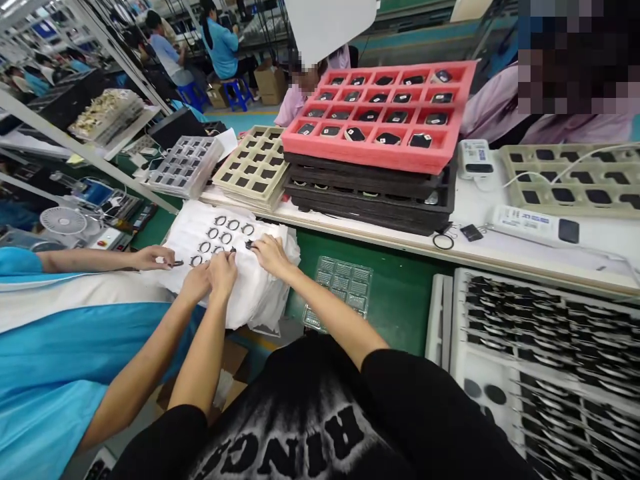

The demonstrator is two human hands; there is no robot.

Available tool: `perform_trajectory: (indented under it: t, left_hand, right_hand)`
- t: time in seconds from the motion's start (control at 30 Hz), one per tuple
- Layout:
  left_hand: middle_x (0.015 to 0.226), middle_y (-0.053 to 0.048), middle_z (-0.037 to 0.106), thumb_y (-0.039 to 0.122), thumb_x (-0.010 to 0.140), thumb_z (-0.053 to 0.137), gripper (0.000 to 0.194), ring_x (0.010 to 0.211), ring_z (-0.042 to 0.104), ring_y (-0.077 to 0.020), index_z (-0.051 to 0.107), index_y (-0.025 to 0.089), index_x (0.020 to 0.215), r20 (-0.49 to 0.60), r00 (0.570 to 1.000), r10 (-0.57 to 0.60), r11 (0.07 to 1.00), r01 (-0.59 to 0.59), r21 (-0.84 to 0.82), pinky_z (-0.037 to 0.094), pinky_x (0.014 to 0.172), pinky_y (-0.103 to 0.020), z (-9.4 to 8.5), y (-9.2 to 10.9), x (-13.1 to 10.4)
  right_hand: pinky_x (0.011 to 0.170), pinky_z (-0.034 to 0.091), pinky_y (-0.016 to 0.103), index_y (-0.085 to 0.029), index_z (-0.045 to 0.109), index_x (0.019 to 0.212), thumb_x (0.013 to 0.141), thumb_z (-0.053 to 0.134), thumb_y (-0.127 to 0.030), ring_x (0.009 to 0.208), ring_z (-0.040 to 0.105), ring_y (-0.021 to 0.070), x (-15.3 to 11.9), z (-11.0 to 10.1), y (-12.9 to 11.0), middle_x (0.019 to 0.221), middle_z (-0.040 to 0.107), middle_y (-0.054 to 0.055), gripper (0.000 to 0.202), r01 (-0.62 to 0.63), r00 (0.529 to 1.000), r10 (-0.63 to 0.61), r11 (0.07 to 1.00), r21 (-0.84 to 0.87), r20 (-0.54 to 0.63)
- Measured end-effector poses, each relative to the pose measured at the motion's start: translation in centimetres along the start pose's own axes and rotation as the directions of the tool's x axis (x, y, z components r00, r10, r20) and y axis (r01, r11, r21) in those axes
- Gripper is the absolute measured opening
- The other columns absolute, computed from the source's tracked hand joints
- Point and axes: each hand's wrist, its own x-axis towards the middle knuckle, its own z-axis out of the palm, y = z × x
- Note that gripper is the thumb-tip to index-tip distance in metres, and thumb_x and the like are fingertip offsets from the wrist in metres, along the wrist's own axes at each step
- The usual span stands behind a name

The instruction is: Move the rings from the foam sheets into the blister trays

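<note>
My left hand (223,272) is over the white sheet-covered stack (250,287), fingers pinched at a tiny dark piece (233,251). Beside it, to the right, my right hand (271,255) pinches a small black part (250,245) just above the same sheet. Rows of black ring-shaped parts (225,237) lie on the sheet's far half. A co-worker's hand (196,284) is close against my left hand and partly hides the lower rows. That person's other hand (156,257) holds a small dark part (178,263) at the stack's left edge.
A clear plastic tray (345,280) lies on the green bench (400,300). On the shelf behind are a red foam tray (370,150) on black trays (370,200), cream trays (255,167) and labelled white devices (530,223). A white rack of black parts (463,320) stands right.
</note>
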Motion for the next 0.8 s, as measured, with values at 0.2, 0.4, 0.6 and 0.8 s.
perform_trajectory:
  t: [0.2, 0.4, 0.6, 0.8]
  left_hand:
    - [0.101, -0.009, 0.062, 0.034, 0.107, 0.041, 0.023, 0.099, 0.059, -0.0224, 0.057, 0.018, 0.104, -0.096, 0.994, 0.047, 0.976, -0.066, -0.208, 0.048, 0.091, -0.035, 2.1, 9.2, -3.1]
    - [0.117, -0.009, 0.062, 0.043, 0.109, 0.038, 0.035, 0.098, 0.066, -0.0205, 0.063, 0.02, 0.116, 0.309, 0.897, 0.316, 0.946, -0.272, -0.179, 0.049, 0.08, -0.03, 11.9, 18.6, -6.0]
    - [0.131, -0.014, 0.058, 0.042, 0.11, 0.032, 0.043, 0.096, 0.07, -0.0227, 0.062, 0.017, 0.128, 0.524, 0.79, 0.318, 0.938, -0.344, -0.051, 0.051, 0.081, -0.033, 23.5, 21.0, -3.2]
    - [0.125, -0.007, 0.061, 0.043, 0.108, 0.042, 0.038, 0.097, 0.067, -0.0192, 0.073, 0.025, 0.119, 0.535, 0.822, 0.196, 0.98, -0.182, -0.08, 0.05, 0.081, -0.029, 28.4, 19.9, -2.7]
  right_hand:
    - [0.092, 0.03, 0.035, -0.019, 0.07, 0.122, 0.109, 0.041, -0.031, 0.112, 0.052, 0.0239, -13.2, -0.9, 8.8, 0.11, 0.063, 0.01, 0.034, -0.259, 0.966, 0.258, 0.965, -0.035, -0.037]
    - [0.092, 0.029, 0.037, -0.017, 0.069, 0.126, 0.108, 0.039, -0.027, 0.112, 0.049, 0.0264, -19.2, -1.3, 19.6, 0.115, 0.062, 0.014, 0.036, -0.329, 0.929, 0.365, 0.89, -0.317, 0.062]
    - [0.091, 0.028, 0.039, -0.017, 0.074, 0.113, 0.106, 0.041, -0.023, 0.109, 0.049, 0.0269, -18.6, 0.3, 26.2, 0.112, 0.063, 0.015, 0.034, -0.215, 0.942, 0.305, 0.871, -0.441, 0.143]
    - [0.089, 0.027, 0.037, -0.023, 0.081, 0.1, 0.104, 0.051, -0.025, 0.106, 0.053, 0.0243, -18.9, 1.5, 27.7, 0.104, 0.066, 0.01, 0.03, -0.31, 0.923, 0.362, 0.9, -0.307, 0.129]
